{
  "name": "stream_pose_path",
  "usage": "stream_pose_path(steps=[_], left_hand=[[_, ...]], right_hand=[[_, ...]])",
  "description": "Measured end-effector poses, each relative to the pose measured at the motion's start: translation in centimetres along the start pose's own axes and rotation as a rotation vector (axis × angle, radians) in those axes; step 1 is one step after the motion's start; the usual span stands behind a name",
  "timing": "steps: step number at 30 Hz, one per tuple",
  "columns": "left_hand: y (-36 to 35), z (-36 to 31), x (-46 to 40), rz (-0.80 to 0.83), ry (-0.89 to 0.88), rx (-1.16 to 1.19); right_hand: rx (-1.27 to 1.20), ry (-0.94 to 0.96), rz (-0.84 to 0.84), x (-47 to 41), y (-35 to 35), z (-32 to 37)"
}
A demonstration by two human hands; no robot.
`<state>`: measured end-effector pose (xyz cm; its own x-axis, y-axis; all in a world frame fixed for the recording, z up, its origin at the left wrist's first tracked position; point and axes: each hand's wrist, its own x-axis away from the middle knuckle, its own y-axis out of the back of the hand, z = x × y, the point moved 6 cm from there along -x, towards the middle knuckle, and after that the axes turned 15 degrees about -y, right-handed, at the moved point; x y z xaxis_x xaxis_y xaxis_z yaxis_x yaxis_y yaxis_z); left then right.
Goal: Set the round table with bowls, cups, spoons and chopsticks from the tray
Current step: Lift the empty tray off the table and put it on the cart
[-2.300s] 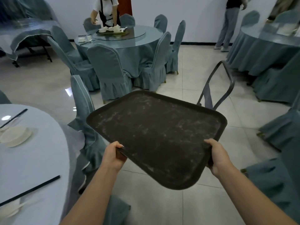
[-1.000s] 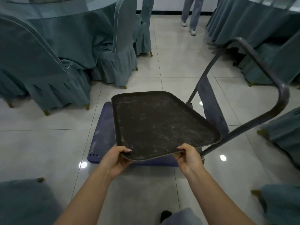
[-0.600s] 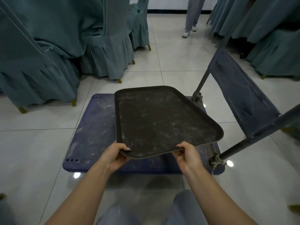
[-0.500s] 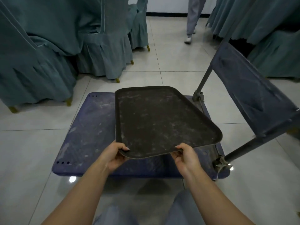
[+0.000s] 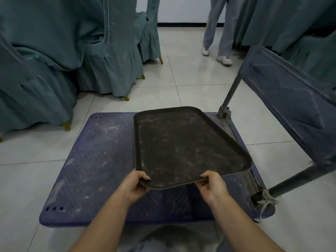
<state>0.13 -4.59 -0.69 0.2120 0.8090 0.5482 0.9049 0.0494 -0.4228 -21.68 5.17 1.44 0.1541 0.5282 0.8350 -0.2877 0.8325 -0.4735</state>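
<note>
Both hands are holding the empty tray [image 5: 183, 146] by its near short edge, the left hand [image 5: 133, 186] gripping the near left corner and the right hand [image 5: 211, 187] pinching the rim further right. The tray's long axis is running away from the person, over the blue cart deck [image 5: 94, 160], its far end seeming lower.

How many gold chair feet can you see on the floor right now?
4 clearly: one far left by the cart's corner, one below the middle chair, one behind it, one farthest back. Chair covers may hide more.
</note>
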Motion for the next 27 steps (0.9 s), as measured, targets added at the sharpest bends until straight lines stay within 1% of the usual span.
stream_pose_path(steps=[6,12,17,22,27], left_hand=[[-0.8,-1.2,-2.2,0.009,0.037,0.002],[-1.1,-1.2,-3.6,0.015,-0.001,-0.004],[0.0,0.6,-3.9,-0.037,-0.071,-0.143],[1.0,2.1,-3.6,-0.052,-0.091,-0.237],[1.2,2.8,-3.2,0.029,-0.025,-0.314]], right_hand=[[-0.003,-0.012,-0.044,-1.4,-1.4,0.6],[0.116,-0.041,-0.116,-2.0,-1.6,1.5],[0.245,-0.151,-0.206,-3.1,0.3,0.3],[0.284,-0.193,-0.240,-4.5,2.3,-0.3],[0.318,-0.206,-0.259,-6.0,4.4,-0.3]])
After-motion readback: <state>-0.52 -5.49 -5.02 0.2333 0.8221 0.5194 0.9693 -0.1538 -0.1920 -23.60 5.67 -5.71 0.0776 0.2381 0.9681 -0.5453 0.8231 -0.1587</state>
